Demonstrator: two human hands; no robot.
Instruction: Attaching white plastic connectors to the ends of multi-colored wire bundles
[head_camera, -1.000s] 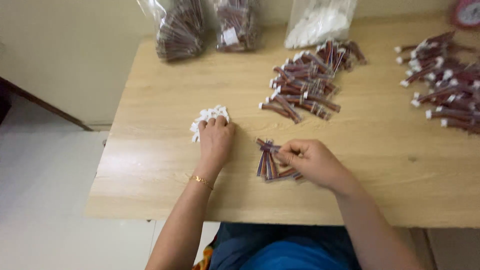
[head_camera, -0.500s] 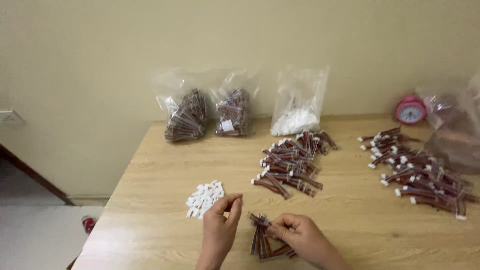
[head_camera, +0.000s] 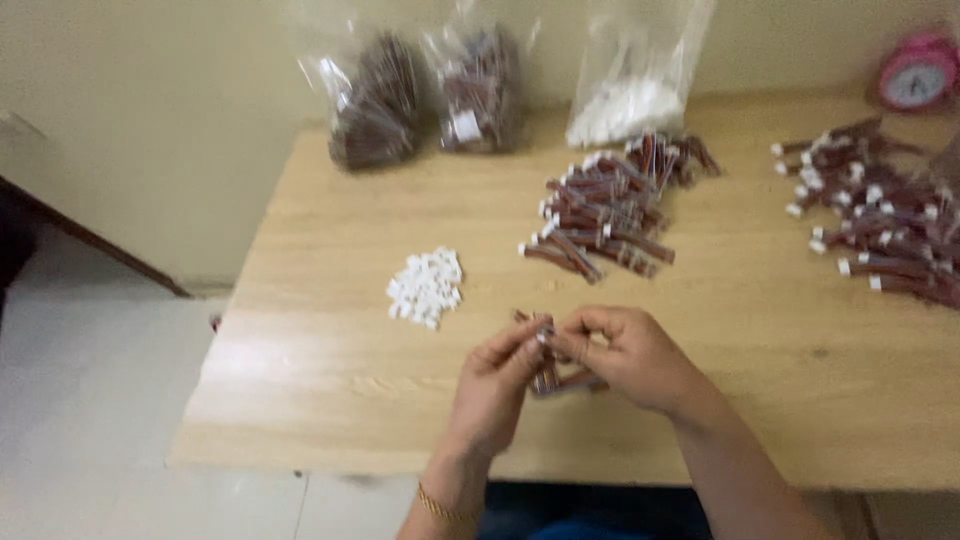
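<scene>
1. Reddish-brown wire bundle (head_camera: 556, 372) sits near the table's (head_camera: 330, 400) front edge; the left hand (head_camera: 495, 385) and right hand (head_camera: 625, 355) meet over it, fingers pinching one small piece between them.
2. White connectors (head_camera: 427, 287) lie heaped just left, within reach.
3. Finished bundles (head_camera: 605, 210) pile toward the back edge, apart.

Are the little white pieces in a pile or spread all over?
In a pile: the white pieces sit bunched together on the table.

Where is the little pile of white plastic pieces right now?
The white pile lies on the table, just up-left of the left hand in the head view.
</scene>
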